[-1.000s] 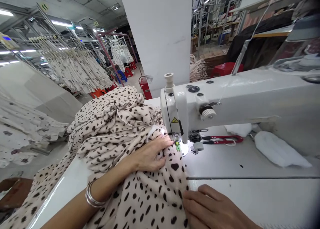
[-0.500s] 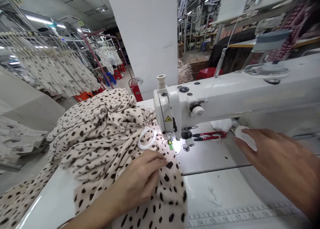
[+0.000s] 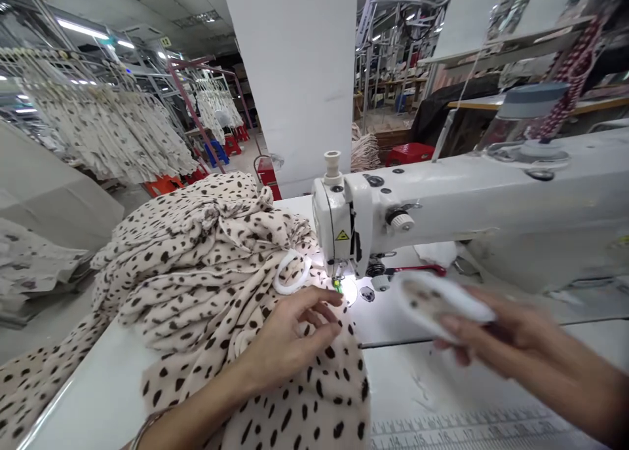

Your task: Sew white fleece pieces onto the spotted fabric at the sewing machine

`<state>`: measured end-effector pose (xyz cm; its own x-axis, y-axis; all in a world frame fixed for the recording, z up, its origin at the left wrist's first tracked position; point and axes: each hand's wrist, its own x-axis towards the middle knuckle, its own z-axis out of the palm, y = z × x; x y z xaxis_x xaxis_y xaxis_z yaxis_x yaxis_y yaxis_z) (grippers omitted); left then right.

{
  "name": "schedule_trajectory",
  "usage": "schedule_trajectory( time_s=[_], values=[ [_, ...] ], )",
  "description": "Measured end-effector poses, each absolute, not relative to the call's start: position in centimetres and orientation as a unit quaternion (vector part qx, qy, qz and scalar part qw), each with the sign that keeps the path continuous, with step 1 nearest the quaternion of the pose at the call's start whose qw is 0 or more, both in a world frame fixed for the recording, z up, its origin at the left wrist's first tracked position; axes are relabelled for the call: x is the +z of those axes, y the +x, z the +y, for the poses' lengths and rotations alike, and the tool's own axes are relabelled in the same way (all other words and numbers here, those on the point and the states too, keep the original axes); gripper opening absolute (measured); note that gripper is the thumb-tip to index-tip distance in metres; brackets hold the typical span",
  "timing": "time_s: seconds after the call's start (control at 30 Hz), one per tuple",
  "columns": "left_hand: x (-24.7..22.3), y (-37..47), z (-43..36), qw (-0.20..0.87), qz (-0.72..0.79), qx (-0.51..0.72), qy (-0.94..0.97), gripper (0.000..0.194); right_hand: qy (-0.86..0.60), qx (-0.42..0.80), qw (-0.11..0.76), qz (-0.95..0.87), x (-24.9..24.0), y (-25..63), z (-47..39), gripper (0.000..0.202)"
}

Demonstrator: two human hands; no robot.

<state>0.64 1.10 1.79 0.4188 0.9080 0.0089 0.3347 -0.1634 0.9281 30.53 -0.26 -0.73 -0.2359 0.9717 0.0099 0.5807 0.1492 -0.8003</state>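
My left hand [image 3: 295, 345] lies over cream fabric with dark spots [image 3: 314, 404], its thumb and fingers apart, close to the green-tipped presser foot [image 3: 337, 285] of a white sewing machine [image 3: 442, 198]. The fabric's edge runs up beside the lit needle area. Just beyond my left fingertips, a white ring [image 3: 280, 276] rests on the cloth. My right hand [image 3: 511, 338] is closed on a white oval piece [image 3: 459, 291] with a brownish, spotted middle, in front of the machine arm. Motion blur hides exactly what it is.
Bunched spotted fabric [image 3: 196, 227] is piled left of the machine. Red-handled scissors or snips [image 3: 417, 268] and a white wad [image 3: 436, 252] lie under the arm. A ruler scale [image 3: 442, 427] runs along the front. A white pillar [image 3: 304, 76] and hanging garments [image 3: 118, 132] stand behind.
My right hand has picked up the white oval piece from beneath the machine arm and brought it left. My left hand's fingers have spread and moved slightly nearer the presser foot.
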Motion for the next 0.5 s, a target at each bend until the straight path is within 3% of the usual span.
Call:
schedule_trajectory(
  time_s=[0.07, 0.17, 0.27, 0.5],
  values=[
    [1.4, 0.8, 1.0, 0.527, 0.437, 0.319, 0.655, 0.044, -0.451, 0.563, 0.222, -0.656, -0.1, 26.8, 0.4, 0.049],
    [0.7, 0.7, 1.1, 0.602, 0.428, 0.335, 0.585, 0.041, -0.356, 0.686, 0.170, -0.611, 0.0, 22.7, 1.7, 0.047],
    [0.2, 0.5, 1.3, 0.629, 0.441, 0.335, 0.546, 0.034, -0.351, 0.710, 0.165, -0.588, -0.9, 21.3, 2.6, 0.052],
    [0.3, 0.3, 1.7, 0.638, 0.460, 0.270, 0.555, 0.037, -0.423, 0.684, 0.154, -0.574, -2.4, 21.1, 2.8, 0.060]
  ],
)
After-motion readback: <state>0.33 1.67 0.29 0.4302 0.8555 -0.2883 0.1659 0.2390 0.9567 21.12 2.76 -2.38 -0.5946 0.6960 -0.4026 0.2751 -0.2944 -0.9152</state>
